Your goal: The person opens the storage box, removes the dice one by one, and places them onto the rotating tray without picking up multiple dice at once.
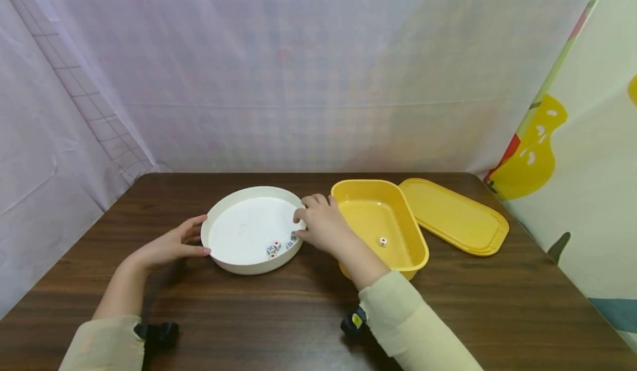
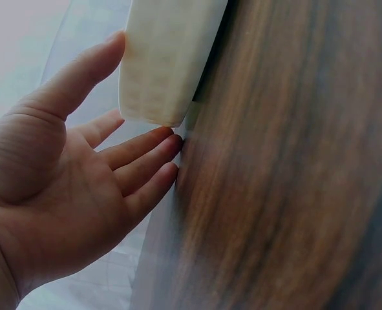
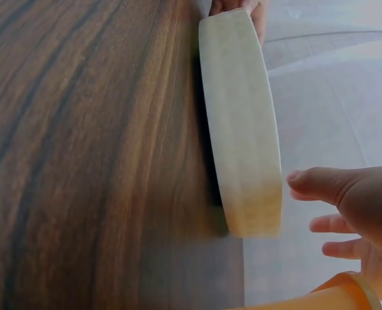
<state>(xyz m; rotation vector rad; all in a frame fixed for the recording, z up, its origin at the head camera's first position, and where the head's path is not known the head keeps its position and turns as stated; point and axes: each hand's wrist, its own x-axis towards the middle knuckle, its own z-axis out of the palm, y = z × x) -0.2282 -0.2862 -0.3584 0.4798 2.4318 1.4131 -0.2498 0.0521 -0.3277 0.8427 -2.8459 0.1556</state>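
A round white tray (image 1: pixel 249 233) lies on the table with several small dice (image 1: pixel 271 249) gathered along its near right side. At the tray's left wall, my left hand (image 1: pixel 171 244) touches it with thumb and extended fingers. The left wrist view shows this thumb at the rim and the fingertips (image 2: pixel 168 139) lower on the outer wall (image 2: pixel 171 58). My right hand (image 1: pixel 323 224) hovers over the tray's right rim, its thumb close to a die (image 1: pixel 293 235). Its fingers are spread apart in the right wrist view, and nothing shows between them.
A yellow rectangular container (image 1: pixel 423 252) stands right of the tray, partly behind my right forearm. One white die (image 1: pixel 382 242) with a red pip lies inside it. Its yellow lid (image 1: pixel 458 216) lies behind it to the right. Curtains hang behind the brown wooden table (image 1: pixel 249 327).
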